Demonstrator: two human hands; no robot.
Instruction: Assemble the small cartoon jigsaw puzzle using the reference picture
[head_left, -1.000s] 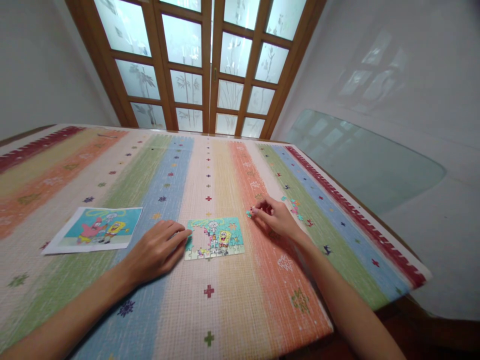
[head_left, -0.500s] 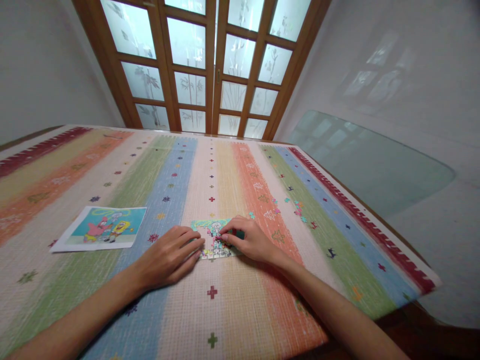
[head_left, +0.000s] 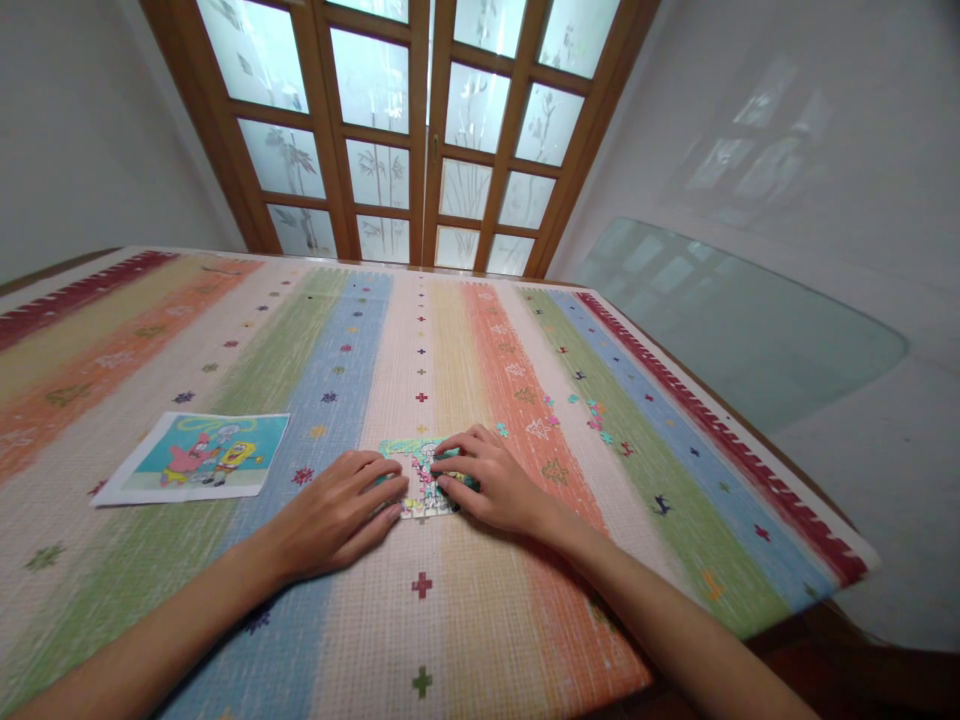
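A small, partly filled jigsaw puzzle (head_left: 421,506) lies flat on the striped tablecloth, between and under my hands. Along its left edge my left hand (head_left: 346,508) rests with fingers stretched out, the tips touching the border. My right hand (head_left: 491,482) lies over the right half, fingers apart and tips pressed on the puzzle's middle, covering much of the picture. No loose piece shows in either hand. Left of the hands is a printed reference picture (head_left: 202,455) of cartoon figures on white paper.
Several loose puzzle pieces (head_left: 598,414) lie scattered to the right, with one piece (head_left: 502,430) close to my right hand. The striped tablecloth (head_left: 375,640) covers the table. Beyond stand wood-framed glass doors (head_left: 422,150); a white wall (head_left: 825,150) is at the right.
My right hand has gone from a pinch over the puzzle to spread fingers lying on it, shifted slightly left. My left hand has hardly moved.
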